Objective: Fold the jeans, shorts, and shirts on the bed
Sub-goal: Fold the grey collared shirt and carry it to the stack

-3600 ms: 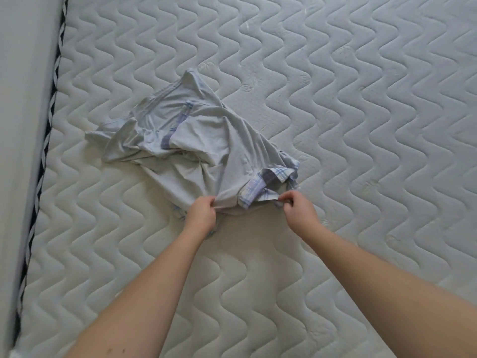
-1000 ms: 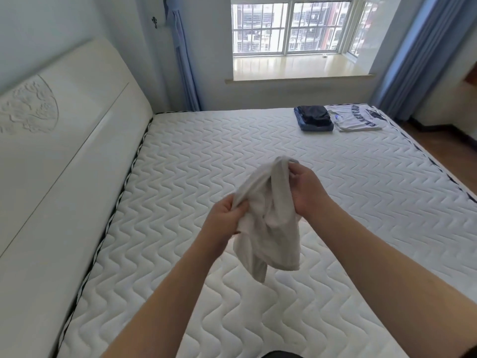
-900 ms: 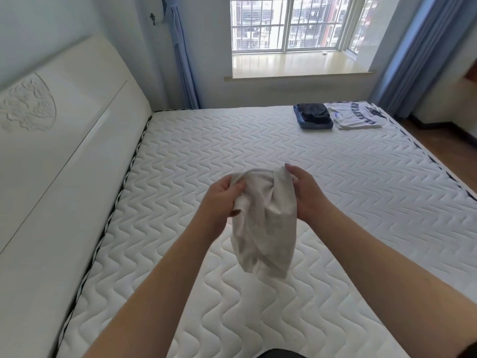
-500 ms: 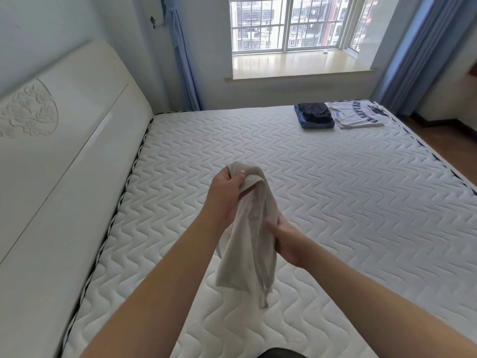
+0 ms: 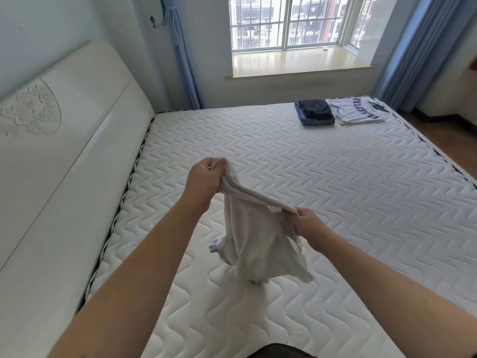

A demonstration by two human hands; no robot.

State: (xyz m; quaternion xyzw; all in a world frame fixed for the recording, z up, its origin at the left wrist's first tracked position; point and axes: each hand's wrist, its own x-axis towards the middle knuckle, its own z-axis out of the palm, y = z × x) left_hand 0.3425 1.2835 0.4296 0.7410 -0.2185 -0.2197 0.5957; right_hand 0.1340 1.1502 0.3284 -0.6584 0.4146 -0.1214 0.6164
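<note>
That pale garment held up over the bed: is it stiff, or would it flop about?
Probably floppy: the garment sags in loose folds below the left hand and right hand. Likely light, since pinches at its top edge hold it up. It shouldn't roll or break.

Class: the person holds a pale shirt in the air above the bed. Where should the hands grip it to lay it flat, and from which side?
Grip the taut top edge of the shirt, as the left hand and right hand do, one at each end, coming from above. The rest hangs bunched below, so holding that stretched edge probably lets the cloth drop open onto the mattress.
</note>
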